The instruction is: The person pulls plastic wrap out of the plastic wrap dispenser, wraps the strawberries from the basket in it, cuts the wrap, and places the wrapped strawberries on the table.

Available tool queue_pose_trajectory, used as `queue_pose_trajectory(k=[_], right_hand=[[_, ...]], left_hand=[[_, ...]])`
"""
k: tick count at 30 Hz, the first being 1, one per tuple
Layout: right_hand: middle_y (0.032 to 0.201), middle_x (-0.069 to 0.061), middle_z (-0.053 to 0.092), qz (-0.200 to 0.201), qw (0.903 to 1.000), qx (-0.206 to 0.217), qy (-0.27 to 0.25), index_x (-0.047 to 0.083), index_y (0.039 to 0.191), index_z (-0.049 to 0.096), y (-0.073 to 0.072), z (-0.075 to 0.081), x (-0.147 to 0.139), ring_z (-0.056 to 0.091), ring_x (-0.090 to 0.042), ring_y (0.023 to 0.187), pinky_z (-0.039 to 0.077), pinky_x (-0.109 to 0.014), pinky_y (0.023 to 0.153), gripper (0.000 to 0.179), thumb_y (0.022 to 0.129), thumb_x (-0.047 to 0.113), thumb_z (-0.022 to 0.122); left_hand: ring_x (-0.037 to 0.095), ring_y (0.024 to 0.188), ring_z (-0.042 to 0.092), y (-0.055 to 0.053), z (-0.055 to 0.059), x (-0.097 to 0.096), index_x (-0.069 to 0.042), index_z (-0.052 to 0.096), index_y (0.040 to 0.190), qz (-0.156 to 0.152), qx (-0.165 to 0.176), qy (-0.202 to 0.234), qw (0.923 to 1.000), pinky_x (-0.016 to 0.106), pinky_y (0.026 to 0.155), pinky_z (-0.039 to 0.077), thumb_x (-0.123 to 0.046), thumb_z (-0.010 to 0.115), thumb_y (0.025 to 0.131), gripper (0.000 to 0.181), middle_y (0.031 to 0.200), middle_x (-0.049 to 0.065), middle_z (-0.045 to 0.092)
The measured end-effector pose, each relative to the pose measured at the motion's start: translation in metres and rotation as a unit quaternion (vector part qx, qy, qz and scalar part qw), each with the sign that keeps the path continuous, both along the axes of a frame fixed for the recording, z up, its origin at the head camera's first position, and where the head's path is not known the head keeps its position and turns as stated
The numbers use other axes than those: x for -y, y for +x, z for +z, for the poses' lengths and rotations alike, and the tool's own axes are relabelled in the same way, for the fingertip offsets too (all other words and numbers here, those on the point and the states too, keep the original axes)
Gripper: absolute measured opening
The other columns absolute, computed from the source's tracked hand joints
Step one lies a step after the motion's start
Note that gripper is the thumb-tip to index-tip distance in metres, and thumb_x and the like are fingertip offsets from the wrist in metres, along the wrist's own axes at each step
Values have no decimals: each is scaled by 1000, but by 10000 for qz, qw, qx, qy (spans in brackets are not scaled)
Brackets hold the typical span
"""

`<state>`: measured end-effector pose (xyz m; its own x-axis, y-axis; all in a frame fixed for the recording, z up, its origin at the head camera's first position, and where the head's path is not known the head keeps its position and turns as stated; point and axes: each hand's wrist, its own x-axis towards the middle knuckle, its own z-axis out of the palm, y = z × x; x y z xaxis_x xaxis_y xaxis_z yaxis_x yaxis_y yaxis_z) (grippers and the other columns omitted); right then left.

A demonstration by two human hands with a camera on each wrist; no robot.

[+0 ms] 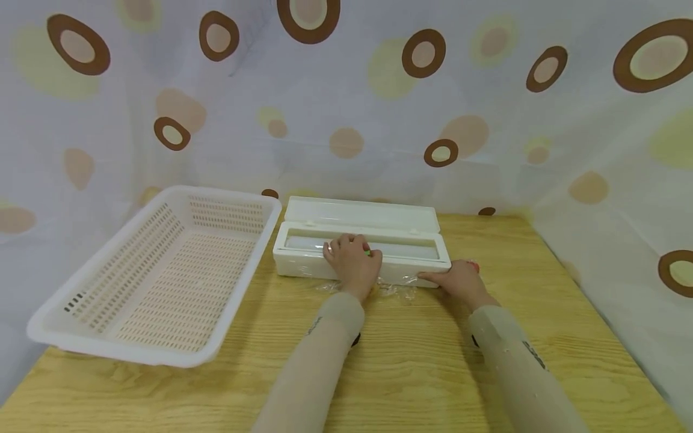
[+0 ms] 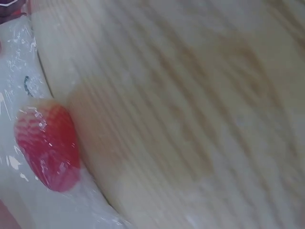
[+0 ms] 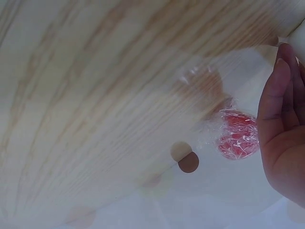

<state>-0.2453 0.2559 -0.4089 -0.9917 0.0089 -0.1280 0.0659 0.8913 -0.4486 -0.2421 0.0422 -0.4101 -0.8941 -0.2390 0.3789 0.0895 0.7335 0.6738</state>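
Note:
A long white plastic wrap box (image 1: 415, 278) has its lid (image 1: 363, 214) raised at the back and a roll (image 1: 406, 250) inside. My left hand (image 1: 354, 264) lies over the front rim, thumb and fingertips around a small green piece (image 1: 367, 252). In the left wrist view, a strawberry-like red thing (image 2: 50, 145) shows under clear film against a white surface. At the box's right front corner, my right hand (image 1: 460, 281) touches it with extended fingers. Just beyond that hand, a red thing wrapped in crinkled film (image 3: 237, 136) is partly covered by it.
A large white slatted plastic basket (image 1: 233, 313) stands on the left of the wooden table (image 1: 411, 373). Loose clear film (image 1: 397, 291) lies along the box's front. A patterned sheet (image 1: 346, 108) hangs behind the table and along its right side.

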Motion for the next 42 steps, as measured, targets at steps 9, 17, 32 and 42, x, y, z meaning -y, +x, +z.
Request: queue_pose_trajectory(k=[9, 17, 32, 42], right_hand=[[59, 2, 44, -11, 9998, 134, -111, 10, 70, 48, 0, 1, 2, 44, -14, 58, 39, -26, 53, 57, 74, 65, 64], [53, 5, 34, 10, 9998, 166, -125, 14, 64, 39, 1, 3, -3, 38, -13, 54, 36, -26, 51, 55, 76, 62, 63], [52, 4, 38, 84, 9997, 119, -190, 14, 61, 40, 0, 1, -1, 39, -13, 53, 36, -26, 51, 56, 76, 63, 63], [49, 5, 36, 118, 9998, 84, -166, 15, 60, 39, 0, 0, -1, 37, -12, 51, 35, -26, 50, 56, 75, 63, 64]], left_hand=[[29, 108, 43, -3, -9, 27, -15, 51, 73, 745, -293, 142, 9967, 54, 112, 11, -18, 57, 80, 10, 103, 5, 54], [35, 136, 19, -3, -9, 48, -8, 40, 129, 1649, -54, 592, 9845, 57, 113, 3, -29, 63, 76, 61, 145, 19, 25], [42, 142, 5, -4, -11, 58, -17, 14, 149, 2063, 581, 1544, 9645, 57, 114, 11, -39, 62, 73, 92, 155, 21, 3], [39, 139, 18, -4, -11, 60, -9, 14, 149, 2424, 434, 1925, 9499, 52, 113, 19, -39, 71, 70, 102, 152, 19, 14]])
